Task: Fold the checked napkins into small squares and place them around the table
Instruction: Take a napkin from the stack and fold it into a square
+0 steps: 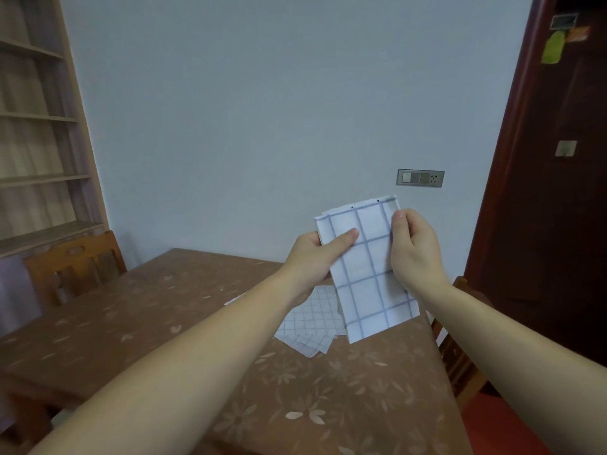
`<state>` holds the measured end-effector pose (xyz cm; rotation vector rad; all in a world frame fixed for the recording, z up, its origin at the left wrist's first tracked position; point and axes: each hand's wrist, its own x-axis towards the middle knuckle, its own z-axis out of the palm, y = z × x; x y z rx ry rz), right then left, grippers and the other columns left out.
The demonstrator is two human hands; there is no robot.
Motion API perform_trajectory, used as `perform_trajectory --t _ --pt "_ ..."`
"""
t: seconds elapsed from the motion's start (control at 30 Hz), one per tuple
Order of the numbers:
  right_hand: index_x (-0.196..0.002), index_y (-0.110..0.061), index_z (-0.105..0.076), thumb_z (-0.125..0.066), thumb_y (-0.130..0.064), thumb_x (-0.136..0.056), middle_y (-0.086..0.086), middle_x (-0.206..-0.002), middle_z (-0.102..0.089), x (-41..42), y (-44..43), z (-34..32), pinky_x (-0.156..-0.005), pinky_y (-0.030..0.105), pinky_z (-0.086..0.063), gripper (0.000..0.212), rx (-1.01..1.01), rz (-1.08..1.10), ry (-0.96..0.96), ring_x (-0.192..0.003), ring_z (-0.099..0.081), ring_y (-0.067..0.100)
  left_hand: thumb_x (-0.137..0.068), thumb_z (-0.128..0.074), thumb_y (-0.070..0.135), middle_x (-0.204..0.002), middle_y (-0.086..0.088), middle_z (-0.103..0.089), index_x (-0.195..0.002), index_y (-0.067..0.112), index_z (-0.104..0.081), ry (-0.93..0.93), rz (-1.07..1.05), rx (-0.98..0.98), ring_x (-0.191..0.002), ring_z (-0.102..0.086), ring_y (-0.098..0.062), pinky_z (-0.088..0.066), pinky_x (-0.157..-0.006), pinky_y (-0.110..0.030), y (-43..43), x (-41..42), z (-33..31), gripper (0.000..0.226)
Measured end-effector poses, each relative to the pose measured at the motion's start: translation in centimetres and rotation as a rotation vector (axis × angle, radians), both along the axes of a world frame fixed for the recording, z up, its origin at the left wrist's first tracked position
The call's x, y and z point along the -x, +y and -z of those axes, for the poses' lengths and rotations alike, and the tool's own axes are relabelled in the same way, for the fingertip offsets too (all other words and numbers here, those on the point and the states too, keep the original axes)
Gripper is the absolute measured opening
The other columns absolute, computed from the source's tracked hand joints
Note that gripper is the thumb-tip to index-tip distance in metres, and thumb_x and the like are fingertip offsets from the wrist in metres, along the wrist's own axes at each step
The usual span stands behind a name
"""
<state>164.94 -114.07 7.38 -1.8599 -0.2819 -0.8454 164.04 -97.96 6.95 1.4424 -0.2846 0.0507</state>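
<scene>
A white napkin with blue checks (368,274) hangs in the air above the table, folded into a long strip. My left hand (315,257) grips its left edge near the top, thumb on the front. My right hand (412,247) pinches its right edge at the same height. Below and behind it, a pile of checked napkins (308,323) lies flat on the table (164,323), partly hidden by my left wrist and the held napkin.
The table wears a brown cloth with a pale flower print. A wooden chair (75,264) stands at its far left side, another chair (460,353) at the right edge. A bookshelf (36,126) fills the left wall, a dark door (558,192) the right.
</scene>
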Motion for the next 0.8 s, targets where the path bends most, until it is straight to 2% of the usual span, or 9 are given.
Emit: perform_trajectory --t 0.1,0.17,0.27,0.4,0.47,0.53,0.6,0.7,0.8 --pt "-0.072 -0.012 -0.045 -0.034 -0.027 -0.105 -0.004 -0.070 -0.047 0.1 -0.1 0.0 -0.063 0.027 -0.036 0.037 -0.037 -0.041 0.035 -0.065 -0.043 0.008 -0.087 -0.071 0.029 -0.083 0.001 -0.076 -0.088 0.014 -0.073 -0.066 -0.080 -0.031 -0.073 -0.072 -0.012 -0.052 -0.056 -0.020 -0.3 -0.1 0.0 0.015" --pt "-0.076 0.000 -0.049 -0.038 -0.033 -0.104 0.002 -0.072 -0.048 0.1 -0.4 0.0 -0.065 0.031 -0.039 0.044 -0.056 -0.089 0.075 -0.068 -0.046 0.011 -0.086 -0.072 0.027 -0.077 0.004 -0.075 -0.086 0.014 -0.073 -0.091 -0.099 -0.048 -0.068 -0.071 -0.009 -0.049 -0.051 -0.017 -0.3 -0.3 0.0 0.013" --pt "-0.091 0.013 -0.054 -0.042 -0.039 -0.102 0.011 -0.081 -0.054 0.2 -0.7 -0.3 -0.072 0.035 -0.043 0.054 -0.126 -0.173 0.127 -0.077 -0.051 0.017 -0.085 -0.073 0.026 -0.080 0.003 -0.076 -0.086 0.014 -0.073 -0.106 -0.106 -0.067 -0.074 -0.073 -0.011 -0.054 -0.058 -0.020 -0.3 -0.4 0.0 0.012" --pt "-0.085 0.015 -0.053 -0.041 -0.037 -0.103 0.022 -0.073 -0.052 0.2 -0.8 -0.4 -0.067 0.032 -0.041 0.057 -0.140 -0.155 0.092 -0.072 -0.051 0.018 -0.086 -0.071 0.035 -0.082 -0.005 -0.075 -0.083 0.002 -0.072 -0.096 -0.151 -0.083 -0.071 -0.071 -0.014 -0.055 -0.061 -0.025 -0.6 -0.6 0.1 0.032" --pt "-0.071 0.008 -0.048 -0.038 -0.036 -0.104 0.015 -0.066 -0.047 0.1 -0.8 -0.3 -0.062 0.030 -0.038 0.056 -0.132 -0.102 0.070 -0.065 -0.047 0.016 -0.085 -0.070 0.042 -0.069 -0.013 -0.061 -0.076 -0.005 -0.064 -0.108 -0.206 -0.112 -0.060 -0.058 -0.020 -0.046 -0.056 -0.029 -0.9 -0.6 0.2 0.048" --pt "-0.062 -0.007 -0.043 -0.037 -0.035 -0.105 0.005 -0.059 -0.044 0.1 -0.9 -0.2 -0.057 0.029 -0.034 0.051 -0.091 -0.039 0.028 -0.059 -0.042 0.012 -0.086 -0.069 0.044 -0.059 -0.008 -0.035 -0.058 0.004 -0.044 -0.175 -0.299 -0.148 -0.054 -0.035 -0.019 -0.029 -0.052 -0.026 -1.1 -0.5 0.3 0.055" --pt "-0.060 -0.012 -0.041 -0.034 -0.035 -0.105 -0.001 -0.055 -0.043 0.2 -1.0 -0.1 -0.055 0.029 -0.032 0.051 0.008 0.025 -0.024 -0.056 -0.040 0.011 -0.086 -0.068 0.044 -0.054 -0.002 -0.020 -0.054 0.016 -0.025 -0.250 -0.391 -0.189 -0.051 -0.021 -0.016 -0.018 -0.047 -0.025 -1.2 -0.5 0.2 0.061" --pt "-0.061 -0.012 -0.043 -0.031 -0.035 -0.105 -0.003 -0.055 -0.046 0.5 -1.2 0.3 -0.056 0.029 -0.034 0.051 0.113 0.104 -0.080 -0.057 -0.043 0.013 -0.088 -0.066 0.045 -0.050 0.005 -0.015 -0.053 0.019 -0.018 -0.308 -0.463 -0.214 -0.047 -0.015 -0.012 -0.014 -0.043 -0.022 -1.1 -0.6 0.1 0.064" --pt "-0.067 -0.001 -0.045 -0.030 -0.036 -0.105 0.008 -0.059 -0.049 0.4 -1.2 0.3 -0.060 0.042 -0.039 0.054 0.137 0.147 -0.096 -0.061 -0.047 0.026 -0.093 -0.054 0.051 -0.050 0.007 -0.013 -0.054 0.022 -0.016 -0.250 -0.457 -0.154 -0.047 -0.014 -0.011 -0.014 -0.042 -0.022 -1.2 -0.7 0.0 0.062"
